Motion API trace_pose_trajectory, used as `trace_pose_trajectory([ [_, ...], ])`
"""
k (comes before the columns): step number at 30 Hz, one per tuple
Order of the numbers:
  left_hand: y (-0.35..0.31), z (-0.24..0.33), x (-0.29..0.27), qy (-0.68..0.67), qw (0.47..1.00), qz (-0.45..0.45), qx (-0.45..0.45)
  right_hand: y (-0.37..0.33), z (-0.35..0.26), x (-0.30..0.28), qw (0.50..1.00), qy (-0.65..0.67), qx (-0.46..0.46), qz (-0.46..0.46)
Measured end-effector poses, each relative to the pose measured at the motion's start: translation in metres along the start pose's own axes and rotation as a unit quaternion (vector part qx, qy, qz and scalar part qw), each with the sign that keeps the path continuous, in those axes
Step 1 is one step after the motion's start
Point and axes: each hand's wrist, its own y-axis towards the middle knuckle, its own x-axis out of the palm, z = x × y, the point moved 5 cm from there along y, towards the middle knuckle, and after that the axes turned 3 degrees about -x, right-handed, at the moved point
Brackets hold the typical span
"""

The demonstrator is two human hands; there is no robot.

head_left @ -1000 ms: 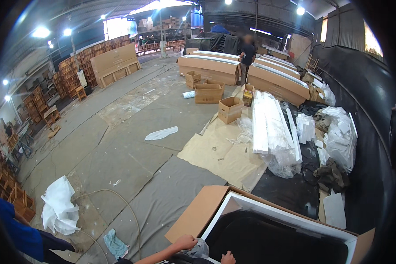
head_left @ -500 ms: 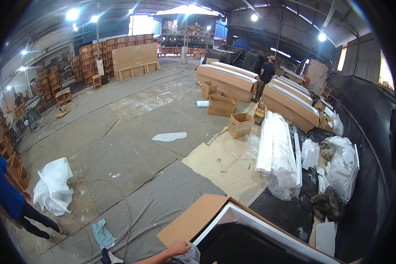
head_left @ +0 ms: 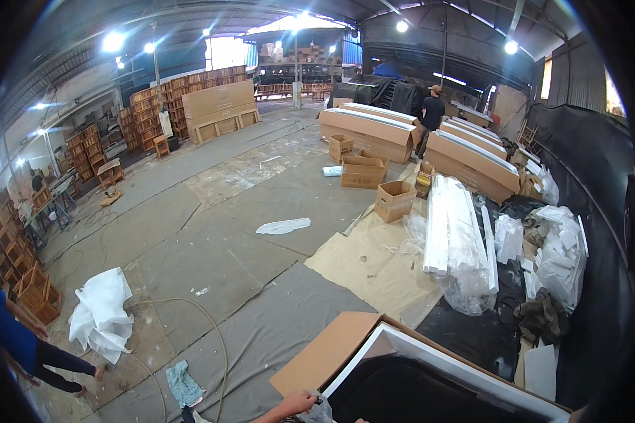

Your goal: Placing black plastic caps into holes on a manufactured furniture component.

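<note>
At the lower edge, my left hand [head_left: 300,402] is closed on a crumpled piece of clear plastic [head_left: 322,410], beside the near left corner of a large open cardboard box [head_left: 324,350]. White foam strips [head_left: 437,358] line the box walls. Inside lies a dark, smooth black surface [head_left: 395,388]; what it belongs to is cut off by the frame. Only what looks like a fingertip of my right hand [head_left: 360,421] shows at the bottom edge, over the black surface. The rest of that hand is out of view.
White foam lengths [head_left: 448,233] and bagged foam scraps [head_left: 557,254] lie to the right. Smaller open cartons [head_left: 395,201] stand ahead. Long packed boxes [head_left: 469,166] and a person [head_left: 431,116] are beyond. Left are another person [head_left: 21,345], white sheeting [head_left: 102,310], a hose [head_left: 215,331] and a cloth [head_left: 183,384].
The whole scene has shifted slightly right and down as my view turns a little left. My left hand keeps its hold on the plastic beside the box corner.
</note>
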Motion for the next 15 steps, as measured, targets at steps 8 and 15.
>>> trace_pose_trajectory([
  [8,0.002,0.001,0.002,0.005,1.0,0.001,-0.015,0.012,-0.001,-0.01,1.0,-0.007,-0.001,0.011],
  [15,0.004,0.006,-0.002,0.016,1.0,0.002,-0.014,0.02,0.0,-0.016,0.999,-0.011,-0.036,0.023],
])
